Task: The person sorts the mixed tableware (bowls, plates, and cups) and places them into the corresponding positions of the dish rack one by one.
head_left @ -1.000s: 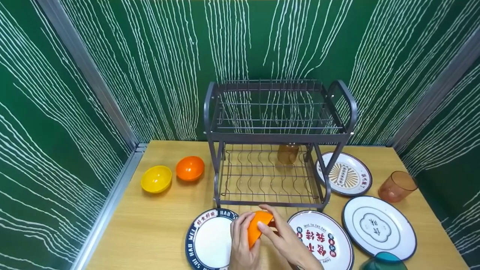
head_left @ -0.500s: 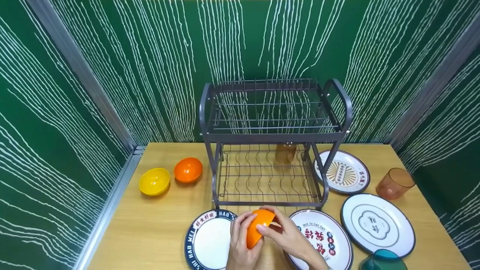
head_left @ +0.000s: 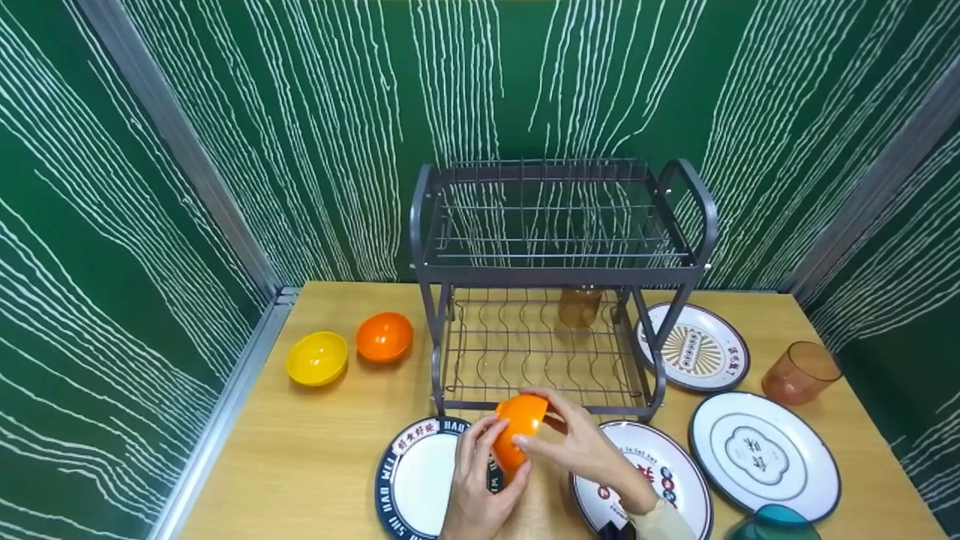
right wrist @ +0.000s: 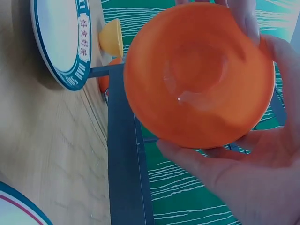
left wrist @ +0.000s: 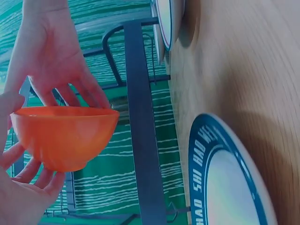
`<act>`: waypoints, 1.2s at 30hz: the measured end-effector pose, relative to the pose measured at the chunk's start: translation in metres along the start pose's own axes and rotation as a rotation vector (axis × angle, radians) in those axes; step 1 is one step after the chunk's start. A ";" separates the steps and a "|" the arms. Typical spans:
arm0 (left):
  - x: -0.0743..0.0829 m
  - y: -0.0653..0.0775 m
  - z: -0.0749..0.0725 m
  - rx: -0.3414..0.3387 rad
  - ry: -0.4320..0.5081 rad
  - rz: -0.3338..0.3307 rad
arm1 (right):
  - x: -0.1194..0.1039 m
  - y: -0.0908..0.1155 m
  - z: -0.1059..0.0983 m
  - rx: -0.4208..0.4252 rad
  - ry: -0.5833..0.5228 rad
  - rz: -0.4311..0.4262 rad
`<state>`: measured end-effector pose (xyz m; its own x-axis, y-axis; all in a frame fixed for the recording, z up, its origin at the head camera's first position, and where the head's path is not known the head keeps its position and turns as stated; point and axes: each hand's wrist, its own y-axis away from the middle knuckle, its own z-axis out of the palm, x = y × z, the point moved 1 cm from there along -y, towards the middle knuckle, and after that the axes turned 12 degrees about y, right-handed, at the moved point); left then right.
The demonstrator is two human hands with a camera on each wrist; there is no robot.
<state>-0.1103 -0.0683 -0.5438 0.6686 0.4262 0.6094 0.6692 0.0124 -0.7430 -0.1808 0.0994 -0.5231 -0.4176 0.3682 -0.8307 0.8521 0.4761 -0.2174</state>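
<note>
An orange bowl (head_left: 519,424) is held on its side between both hands, in front of the rack's lower front bar. My left hand (head_left: 484,480) grips it from the left, its fingers spread round the outside near the foot in the left wrist view. My right hand (head_left: 585,446) holds the rim side, with thumb and fingers on opposite edges of the bowl (right wrist: 197,79) in the right wrist view. Below the hands lie a blue-rimmed plate (head_left: 424,480) on the left and a plate with red lettering (head_left: 637,450) on the right, partly covered by the right forearm.
A dark two-tier dish rack (head_left: 559,276) stands behind, with a brown glass (head_left: 579,309) on its lower tier. Yellow (head_left: 317,360) and orange (head_left: 384,337) bowls sit left. Right are two more plates (head_left: 765,457), (head_left: 694,349), an orange-tinted glass (head_left: 801,373) and a teal glass (head_left: 776,525).
Both hands have moved the orange bowl slightly forward, toward the rack's front bar. The bowl has tilted a little, and the right forearm reaches further in, its sleeve now showing.
</note>
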 end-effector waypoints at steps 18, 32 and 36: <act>-0.048 -0.007 -0.065 0.230 -0.030 -0.366 | -0.019 -0.063 -0.011 0.065 -0.070 -0.094; -0.099 -0.020 -0.113 0.519 0.079 -0.789 | 0.025 -0.103 0.010 0.047 -0.035 -0.100; -0.114 -0.024 -0.126 0.588 0.115 -0.905 | 0.026 -0.109 0.014 0.033 -0.035 -0.085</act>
<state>-0.1617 -0.2310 -0.5603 0.0524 -0.0458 0.9976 0.6902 0.7236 -0.0030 -0.2803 0.0456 -0.5286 -0.4780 0.2994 -0.8258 0.8243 0.4777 -0.3039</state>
